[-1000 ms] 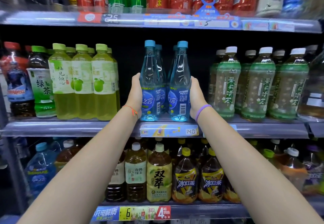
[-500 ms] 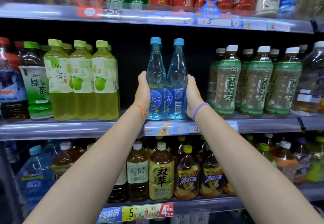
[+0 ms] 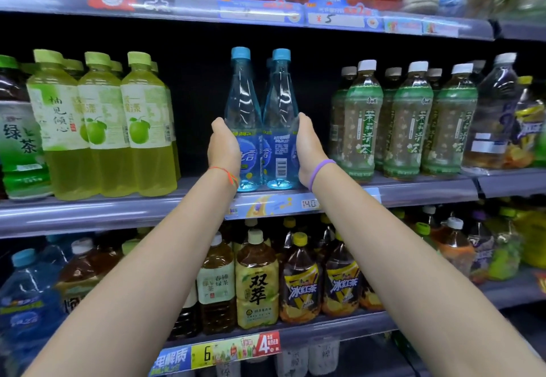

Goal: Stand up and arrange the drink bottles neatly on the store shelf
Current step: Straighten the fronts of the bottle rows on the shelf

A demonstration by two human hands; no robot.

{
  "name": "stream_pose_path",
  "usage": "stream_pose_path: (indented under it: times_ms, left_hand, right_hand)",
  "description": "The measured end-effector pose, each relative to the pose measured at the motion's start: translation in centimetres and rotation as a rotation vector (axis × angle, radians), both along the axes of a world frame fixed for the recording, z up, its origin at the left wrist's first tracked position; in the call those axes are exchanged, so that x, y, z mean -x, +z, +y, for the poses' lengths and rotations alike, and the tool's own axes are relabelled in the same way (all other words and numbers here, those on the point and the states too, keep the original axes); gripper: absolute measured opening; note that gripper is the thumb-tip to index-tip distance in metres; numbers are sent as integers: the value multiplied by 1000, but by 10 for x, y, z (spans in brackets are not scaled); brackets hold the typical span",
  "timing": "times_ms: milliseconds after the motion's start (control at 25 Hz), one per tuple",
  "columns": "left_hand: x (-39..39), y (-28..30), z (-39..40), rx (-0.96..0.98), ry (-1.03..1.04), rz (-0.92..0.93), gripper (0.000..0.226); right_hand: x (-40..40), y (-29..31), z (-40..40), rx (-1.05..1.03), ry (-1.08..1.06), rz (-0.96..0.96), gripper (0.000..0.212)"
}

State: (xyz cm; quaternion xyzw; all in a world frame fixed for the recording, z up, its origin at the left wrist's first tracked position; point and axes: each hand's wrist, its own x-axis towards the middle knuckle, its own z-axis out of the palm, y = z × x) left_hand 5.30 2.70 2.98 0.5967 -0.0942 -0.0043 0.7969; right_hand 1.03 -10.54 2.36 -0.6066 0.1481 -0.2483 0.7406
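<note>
Two clear blue bottles with blue caps stand upright side by side at the front of the middle shelf (image 3: 413,190). My left hand (image 3: 223,147) grips the left blue bottle (image 3: 242,105) around its label. My right hand (image 3: 307,146) grips the right blue bottle (image 3: 280,107) the same way. The two bottles touch each other. At least one more blue bottle stands behind them, mostly hidden.
Yellow-green juice bottles (image 3: 100,122) fill the shelf to the left, green tea bottles with white caps (image 3: 407,122) to the right, with dark gaps on both sides of the blue pair. Red cans sit on the upper shelf (image 3: 266,10). Large tea bottles (image 3: 257,282) line the lower shelf.
The two blue bottles have been pressed closer together and now touch. Both hands stay on their outer sides. The view has shifted slightly.
</note>
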Motion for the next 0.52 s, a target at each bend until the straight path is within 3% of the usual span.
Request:
stream_pose_path:
  times_ms: [80, 160, 240, 320, 400, 520]
  left_hand:
    - [9, 3, -6, -25, 233, -82, 44]
    - [34, 4, -16, 38, 561, -423, 42]
    - [63, 4, -41, 33, 806, -882, 35]
    - [81, 2, -73, -13, 825, -1166, 25]
    - [95, -1, -109, -61, 658, -1204, 20]
    - [104, -3, -151, -222, 393, -828, 25]
  right_hand:
    - [20, 5, 8, 107, 7, -17, 76]
    - [42, 12, 8, 372, -136, -155, 45]
    - [71, 19, -5, 698, -366, -496, 21]
    - [86, 20, -38, 947, -583, -801, 23]
    - [93, 21, -74, 1018, -722, -868, 31]
    - [93, 9, -109, 899, -602, -680, 50]
